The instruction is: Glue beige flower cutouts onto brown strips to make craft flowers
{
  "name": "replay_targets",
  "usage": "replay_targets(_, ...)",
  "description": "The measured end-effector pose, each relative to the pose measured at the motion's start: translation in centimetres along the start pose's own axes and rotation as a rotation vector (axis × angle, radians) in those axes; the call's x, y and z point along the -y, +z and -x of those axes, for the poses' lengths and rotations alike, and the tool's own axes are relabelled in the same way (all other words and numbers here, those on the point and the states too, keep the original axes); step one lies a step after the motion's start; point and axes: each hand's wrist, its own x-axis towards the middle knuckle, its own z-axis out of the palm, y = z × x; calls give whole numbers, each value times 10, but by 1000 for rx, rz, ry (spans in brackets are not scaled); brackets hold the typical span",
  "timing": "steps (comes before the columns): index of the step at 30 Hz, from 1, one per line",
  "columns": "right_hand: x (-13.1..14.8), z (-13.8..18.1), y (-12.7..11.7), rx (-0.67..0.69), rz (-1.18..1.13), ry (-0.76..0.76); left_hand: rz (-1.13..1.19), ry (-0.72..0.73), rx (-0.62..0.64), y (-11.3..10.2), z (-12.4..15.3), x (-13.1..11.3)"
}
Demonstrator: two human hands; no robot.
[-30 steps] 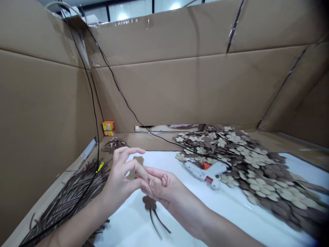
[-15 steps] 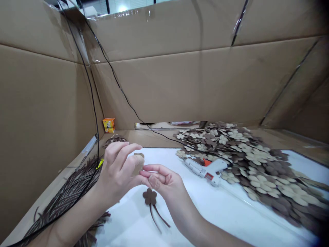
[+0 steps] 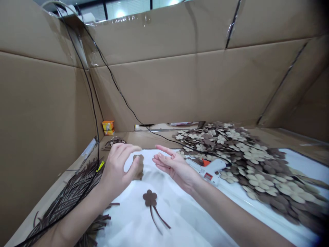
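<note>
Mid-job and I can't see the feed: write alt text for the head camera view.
Two hands work over a white surface: the left hand curls against a small brown felt piece, and the right hand is open beside it. A brown felt flower with two strips lies below them, and a white glue gun sits by a large heap of felt flowers.

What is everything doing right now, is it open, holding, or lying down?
Left hand, curled, thumb on a tan-backed brown cut-out flower
Right hand, open, empty
White-and-orange plastic glue gun, lying on its side
Brown cut-out flower with two thin stems, lying flat on white sheet
Cream-and-brown flower heap, piled loosely
</note>
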Motion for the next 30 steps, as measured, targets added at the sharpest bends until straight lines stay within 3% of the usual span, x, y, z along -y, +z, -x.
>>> replay_targets(3,-1,-1,-2,-3,-21,31,347,-281,146,12,1,5)
replay_targets(5,-5,-1,-2,5,-23,56,535,-376,222,21,3,5)
replay_targets(9,-13,-3,-5,57,-50,91,654,-360,271,30,9,1)
replay_targets(15,-23,-13,-15,-59,98,-55,833,-459,237,25,5,0)
replay_targets(19,-20,-16,-15,-29,233,-106,987,-544,304,19,0,-2)
replay_targets(26,-11,-9,-4,93,446,-196,996,-573,372,18,1,-5)
replay_targets(30,-10,-9,-5,97,472,-232,992,-575,379,18,1,-7)
